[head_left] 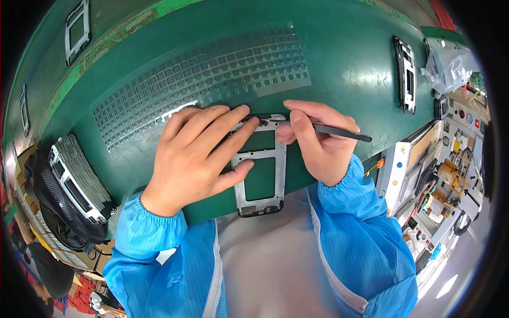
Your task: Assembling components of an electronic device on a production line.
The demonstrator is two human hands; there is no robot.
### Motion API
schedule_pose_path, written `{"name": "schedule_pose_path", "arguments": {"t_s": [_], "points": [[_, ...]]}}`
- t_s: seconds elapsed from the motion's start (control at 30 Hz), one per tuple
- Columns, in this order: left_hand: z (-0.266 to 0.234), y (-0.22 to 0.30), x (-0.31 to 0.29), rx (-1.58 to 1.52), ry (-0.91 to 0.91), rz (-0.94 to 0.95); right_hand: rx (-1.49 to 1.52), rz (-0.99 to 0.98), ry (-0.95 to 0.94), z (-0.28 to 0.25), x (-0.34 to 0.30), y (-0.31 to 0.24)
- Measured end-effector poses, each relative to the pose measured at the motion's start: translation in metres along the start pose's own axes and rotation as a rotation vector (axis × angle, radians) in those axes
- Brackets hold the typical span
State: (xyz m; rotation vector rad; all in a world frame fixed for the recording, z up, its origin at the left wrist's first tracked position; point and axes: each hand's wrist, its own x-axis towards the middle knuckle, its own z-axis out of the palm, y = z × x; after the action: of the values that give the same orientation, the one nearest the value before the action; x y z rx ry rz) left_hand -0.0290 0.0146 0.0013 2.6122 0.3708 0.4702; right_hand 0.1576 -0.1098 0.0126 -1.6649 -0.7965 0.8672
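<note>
A silver and black phone mid-frame (282, 164) lies on the green work surface in front of me, its near end by the table's front edge. My left hand (199, 151) rests over the frame's left side with fingers spread, the fingertips touching its far end. In my right hand (321, 139) are dark tweezers (339, 131), held like a pen. Their tip points left at the frame's far end, close to my left fingertips; whether it grips anything is too small to tell. Just beyond lies a clear sheet (283, 84) with rows of small dark square stickers.
Stacked phone frames (79, 180) stand at the left beside a black mesh bag (55, 204). Another stack of frames (406, 74) is at the right, near a clear plastic bag (449, 69). A single frame (68, 40) lies at the far left, past a worn green edge (106, 55).
</note>
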Motion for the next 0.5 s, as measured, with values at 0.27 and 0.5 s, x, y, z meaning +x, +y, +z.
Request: {"name": "schedule_pose_path", "arguments": {"t_s": [0.27, 0.5], "points": [[0.0, 0.011, 0.004, 0.098, -0.011, 0.06, 0.034, -0.067, 0.236, -0.03, -0.027, 0.004], [0.0, 0.017, 0.01, 0.216, -0.11, 0.042, -0.229, -0.446, 0.671, -0.181, -0.084, 0.032]]}}
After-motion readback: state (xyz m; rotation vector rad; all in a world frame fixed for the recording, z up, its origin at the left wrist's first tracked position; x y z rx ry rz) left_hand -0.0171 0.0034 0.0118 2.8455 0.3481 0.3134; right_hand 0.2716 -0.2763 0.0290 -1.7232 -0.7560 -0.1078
